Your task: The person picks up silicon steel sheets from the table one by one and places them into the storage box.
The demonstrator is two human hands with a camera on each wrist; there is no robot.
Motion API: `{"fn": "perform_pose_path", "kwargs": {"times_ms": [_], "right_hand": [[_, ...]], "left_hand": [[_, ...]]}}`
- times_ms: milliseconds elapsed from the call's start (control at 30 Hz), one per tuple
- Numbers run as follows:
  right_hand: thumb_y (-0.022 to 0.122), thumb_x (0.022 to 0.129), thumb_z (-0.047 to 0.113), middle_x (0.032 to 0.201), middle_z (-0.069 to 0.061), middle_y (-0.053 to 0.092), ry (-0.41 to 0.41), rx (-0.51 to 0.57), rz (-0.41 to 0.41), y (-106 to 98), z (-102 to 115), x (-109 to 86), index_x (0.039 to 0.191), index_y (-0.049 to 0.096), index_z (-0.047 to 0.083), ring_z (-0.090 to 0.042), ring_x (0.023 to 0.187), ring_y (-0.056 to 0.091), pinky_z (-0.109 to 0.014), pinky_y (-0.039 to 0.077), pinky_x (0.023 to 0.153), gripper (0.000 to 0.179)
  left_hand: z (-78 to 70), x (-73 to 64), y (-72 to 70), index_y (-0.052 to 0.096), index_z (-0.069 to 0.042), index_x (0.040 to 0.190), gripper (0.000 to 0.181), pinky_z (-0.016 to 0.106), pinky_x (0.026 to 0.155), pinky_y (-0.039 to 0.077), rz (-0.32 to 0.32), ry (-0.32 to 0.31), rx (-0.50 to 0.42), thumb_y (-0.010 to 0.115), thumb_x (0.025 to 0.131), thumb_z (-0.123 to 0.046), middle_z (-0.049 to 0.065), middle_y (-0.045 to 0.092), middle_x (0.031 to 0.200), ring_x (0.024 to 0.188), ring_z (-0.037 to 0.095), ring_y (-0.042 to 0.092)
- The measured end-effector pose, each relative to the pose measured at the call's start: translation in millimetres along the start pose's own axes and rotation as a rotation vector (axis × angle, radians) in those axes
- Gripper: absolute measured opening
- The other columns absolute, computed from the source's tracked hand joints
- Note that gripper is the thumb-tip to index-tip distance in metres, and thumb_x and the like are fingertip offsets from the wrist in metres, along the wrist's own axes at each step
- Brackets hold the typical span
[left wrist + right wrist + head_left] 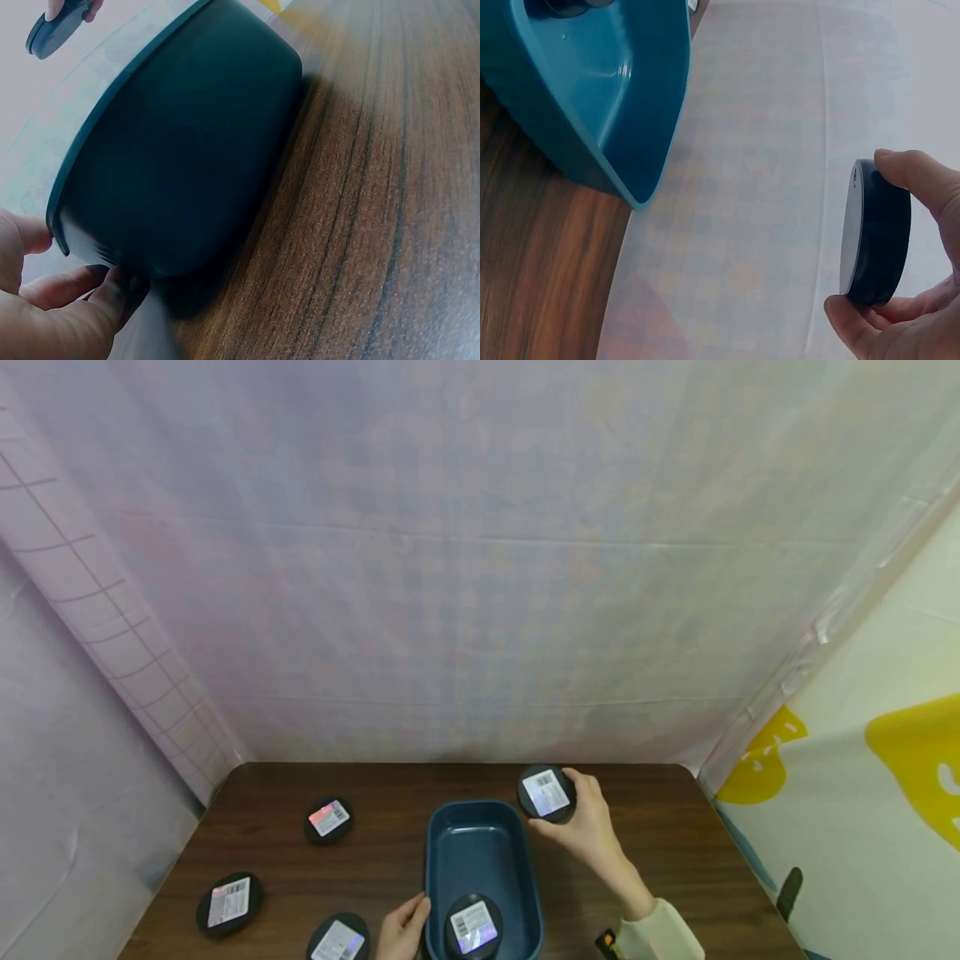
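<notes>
My right hand (pixel 588 827) holds a black round tin-like disc (pixel 547 793) by its edge, thumb and fingers on opposite sides. It is raised beside the far right corner of a blue rectangular bin (pixel 483 827), and its white barcode label faces the head camera. In the right wrist view the disc (pixel 881 232) looks thick, with a pale flat face. My left hand (pixel 403 931) grips the bin's near left side; the left wrist view shows the thumb at the rim and fingers against the outer wall (pixel 172 142). Another labelled black disc (pixel 474 927) lies inside the bin's near end.
Left of the bin, three more labelled black discs lie on the dark wooden table (pixel 390 810): one far back (pixel 328 821), one at far left (pixel 229 904), one near the front (pixel 338 937). A pale curtain (pixel 480 610) hangs behind the table.
</notes>
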State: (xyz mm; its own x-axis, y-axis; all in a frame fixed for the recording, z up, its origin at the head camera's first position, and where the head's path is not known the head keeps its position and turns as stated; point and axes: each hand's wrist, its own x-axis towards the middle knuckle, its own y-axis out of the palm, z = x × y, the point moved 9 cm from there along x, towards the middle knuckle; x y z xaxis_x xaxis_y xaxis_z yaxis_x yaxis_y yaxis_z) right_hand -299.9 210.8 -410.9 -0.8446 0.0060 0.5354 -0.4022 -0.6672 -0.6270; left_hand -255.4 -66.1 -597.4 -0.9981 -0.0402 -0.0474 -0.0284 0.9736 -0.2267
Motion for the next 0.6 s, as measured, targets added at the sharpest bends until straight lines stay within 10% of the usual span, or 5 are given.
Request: {"fn": "perform_pose_path", "kwargs": {"times_ms": [600], "right_hand": [[0.092, 0.05, 0.018, 0.105, -0.014, 0.056, -0.027, 0.055, 0.119, 8.1, 30.3, -8.4, 0.12, 0.051, -0.008, -0.025, 0.092, 0.057, -0.043, 0.05, 0.078, 0.085]], "left_hand": [[0.3, -1.2, -0.4, 0.057, 0.018, 0.113, 0.038, 0.033, 0.083, 0.05, -0.004, -0.002, 0.027, 0.053, 0.095, -0.016, 0.03, 0.061, 0.11, 0.101, 0.034, 0.059]]}}
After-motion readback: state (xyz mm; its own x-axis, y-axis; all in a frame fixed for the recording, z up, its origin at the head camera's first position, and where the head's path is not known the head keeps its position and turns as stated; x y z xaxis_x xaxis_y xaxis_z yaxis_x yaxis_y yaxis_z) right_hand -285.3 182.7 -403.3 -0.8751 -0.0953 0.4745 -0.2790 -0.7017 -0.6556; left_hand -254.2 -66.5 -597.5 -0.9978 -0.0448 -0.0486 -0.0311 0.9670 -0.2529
